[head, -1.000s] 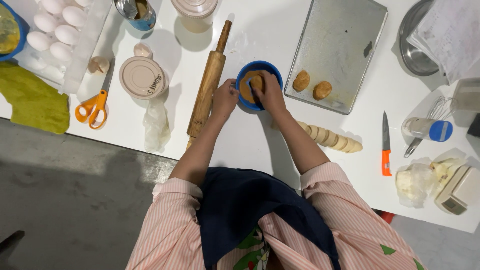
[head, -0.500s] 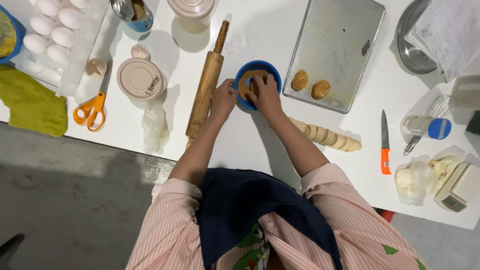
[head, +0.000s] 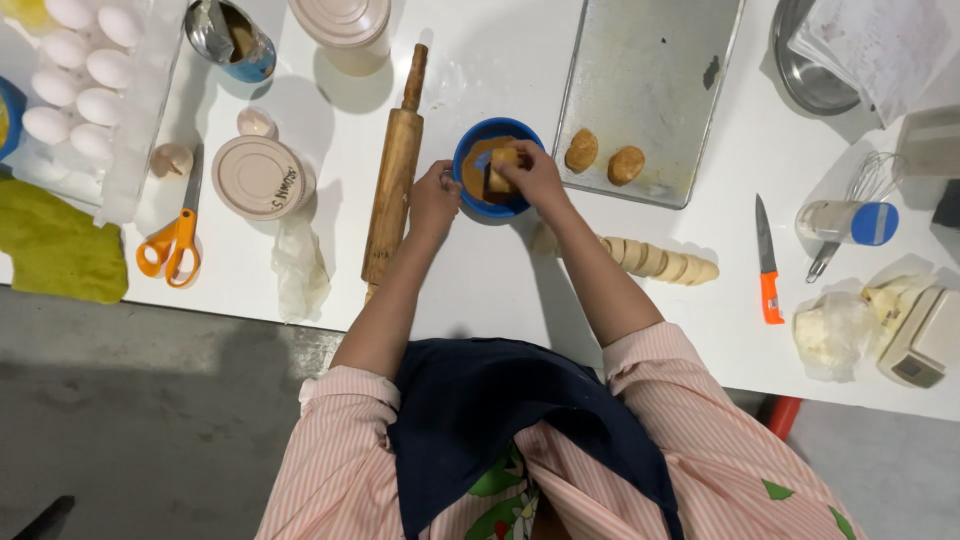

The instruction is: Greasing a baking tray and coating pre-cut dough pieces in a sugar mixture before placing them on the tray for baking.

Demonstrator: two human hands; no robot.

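A small blue bowl (head: 472, 150) with brown contents stands on the white table. My left hand (head: 435, 198) grips the bowl's left rim. My right hand (head: 532, 172) holds a pale dough piece (head: 499, 170) over the bowl. To the right of the bowl lies a metal baking tray (head: 650, 70) with two browned dough pieces (head: 604, 158) at its near edge. A row of sliced dough rounds (head: 660, 260) lies on the table beside my right forearm.
A wooden rolling pin (head: 393, 170) lies left of the bowl. Further left are a round tin lid (head: 260, 178), orange scissors (head: 172, 240), a yellow cloth (head: 60, 250) and eggs (head: 75, 60). An orange-handled knife (head: 767, 262), a whisk and wrapped dough (head: 830, 330) lie at right.
My right hand has lifted the dough piece a little out of the bowl and turned it on edge. My left hand stays on the rim.
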